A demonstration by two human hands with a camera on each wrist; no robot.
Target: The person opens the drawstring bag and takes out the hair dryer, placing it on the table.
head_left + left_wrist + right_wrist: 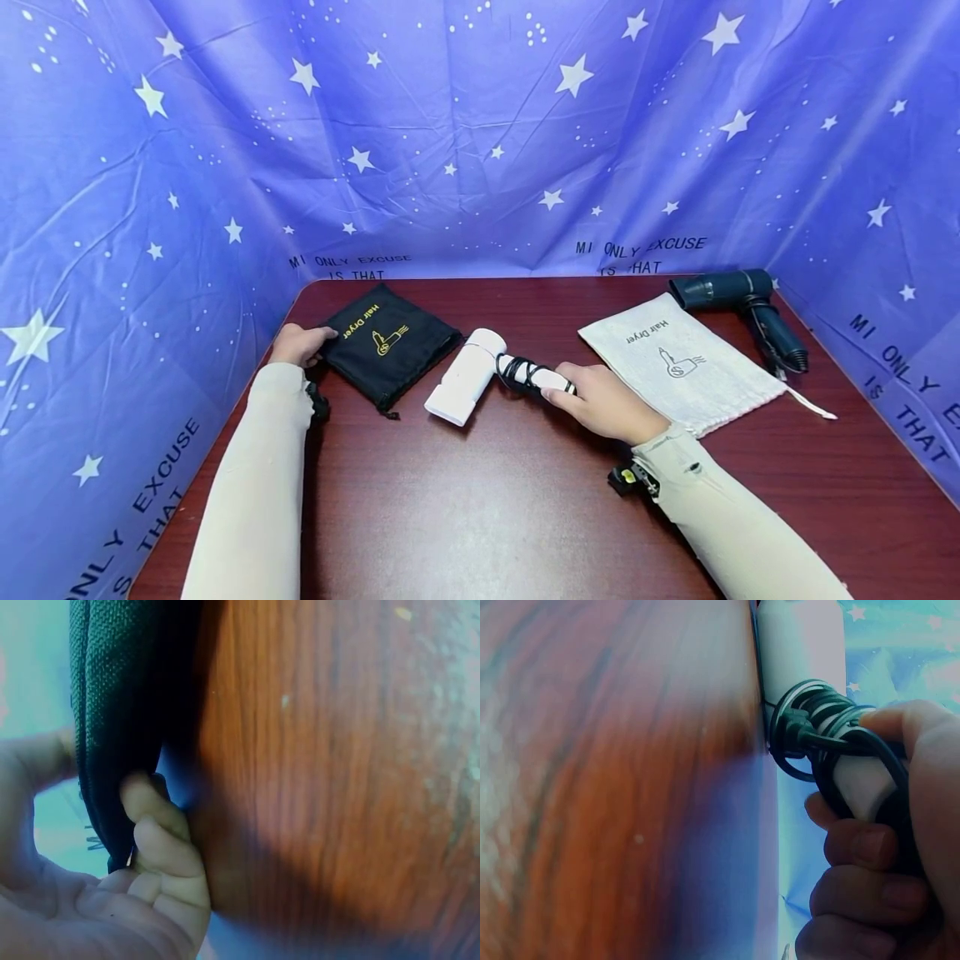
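My left hand [300,344] pinches the left corner of a black drawstring pouch [356,367] printed "Hair Dryer" in yellow. In the left wrist view, the thumb is on one side of the black cloth [120,697] and curled fingers [169,851] on the other. Near the table's middle, my right hand [603,403] grips the handle of a white hair dryer [461,379]. Its black cord [829,712] is wound round the handle, and its nozzle points toward the near side. Curled fingers wrap the handle's end in the right wrist view.
Right of my right hand lies a white drawstring pouch [712,367], also printed "Hair Dryer". A dark hair dryer [723,289] rests at the back right corner beside it. The dark red wooden table [465,517] is enclosed by blue star-patterned cloth [465,125] on three sides.
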